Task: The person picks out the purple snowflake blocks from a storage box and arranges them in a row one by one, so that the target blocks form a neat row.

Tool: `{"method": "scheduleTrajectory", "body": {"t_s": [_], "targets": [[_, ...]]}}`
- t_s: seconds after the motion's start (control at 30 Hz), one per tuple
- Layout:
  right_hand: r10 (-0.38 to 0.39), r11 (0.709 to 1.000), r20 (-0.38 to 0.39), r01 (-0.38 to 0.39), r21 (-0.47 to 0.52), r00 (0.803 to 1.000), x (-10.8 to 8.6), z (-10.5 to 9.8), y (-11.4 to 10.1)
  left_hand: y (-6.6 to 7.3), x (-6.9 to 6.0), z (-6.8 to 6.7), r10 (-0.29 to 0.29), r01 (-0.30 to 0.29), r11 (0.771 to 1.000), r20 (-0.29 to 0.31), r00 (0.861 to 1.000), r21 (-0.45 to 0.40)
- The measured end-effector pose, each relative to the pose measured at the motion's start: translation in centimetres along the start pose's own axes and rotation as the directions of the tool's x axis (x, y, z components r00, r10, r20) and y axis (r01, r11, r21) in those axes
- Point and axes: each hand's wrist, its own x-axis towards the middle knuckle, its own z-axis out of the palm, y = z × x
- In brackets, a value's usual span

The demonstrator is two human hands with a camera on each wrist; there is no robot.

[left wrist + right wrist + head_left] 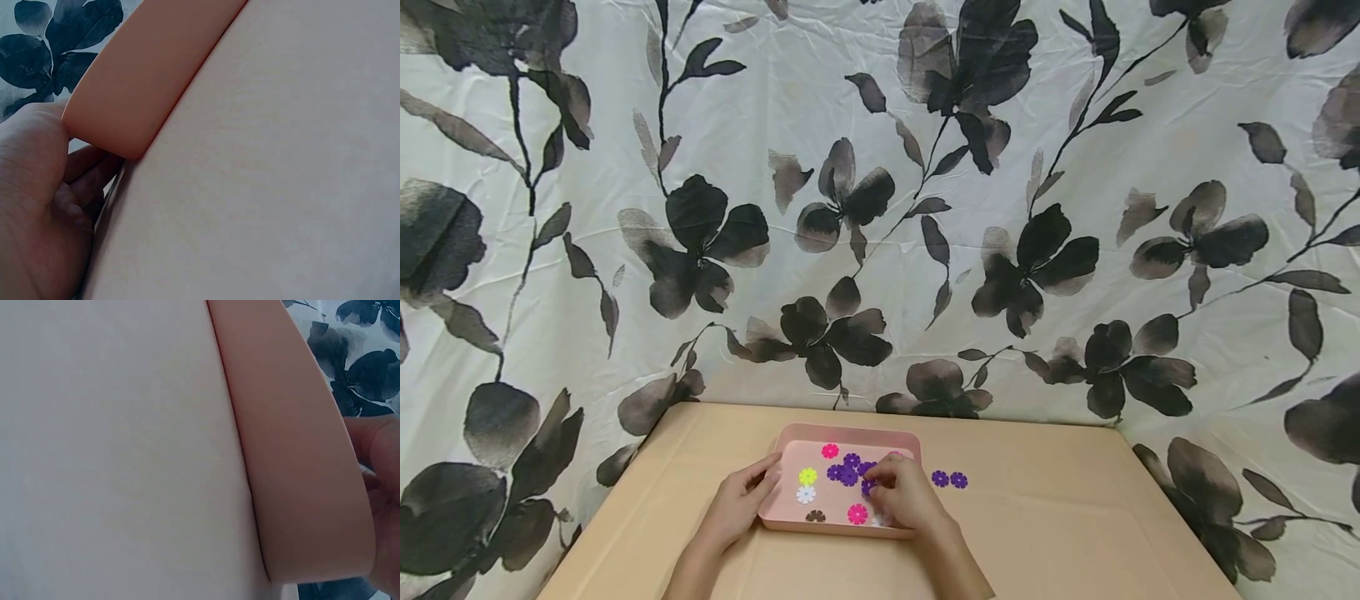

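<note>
A shallow pink tray (835,527) lies on the tabletop in the head view. My left hand (733,502) grips its left side, the thumb at the rim; the left wrist view shows this hand (37,194) at the tray's corner (125,94). Over the tray's right half, my right hand (906,492) has its fingertips curled together at a purple flower-shaped disc (867,489), which it appears to pinch. Several purple discs (847,475) cluster beside it. Pink (857,514), yellow (807,476), white (806,494) and brown (816,517) discs lie around them. The hand partly hides some discs.
Two purple discs (950,479) lie on the tan tabletop (1060,517), just right of the tray. A white cloth with dark flowers (925,275) hangs behind the table and along its sides.
</note>
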Motion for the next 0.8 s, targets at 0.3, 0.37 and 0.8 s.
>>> {"method": "scheduleTrajectory", "body": {"t_s": [0.3, 0.37, 0.8], "targets": [[0.078, 0.977, -0.028, -0.071, 0.203, 0.997, -0.7, -2.4, 0.3, -0.3, 0.2, 0.0, 0.011, -0.011, 1.000, 0.003, 1.000, 0.003], [0.087, 0.972, -0.045, -0.075, 0.222, 0.995, -0.8, -3.2, 0.7, -0.3, 0.2, 0.0, 0.013, -0.013, 1.000, 0.004, 1.000, 0.003], [0.184, 0.950, -0.213, -0.118, 0.288, 0.960, -2.4, -8.2, 3.6, -0.3, 0.2, 0.1, 0.022, -0.022, 1.000, -0.013, 1.000, 0.017]]}}
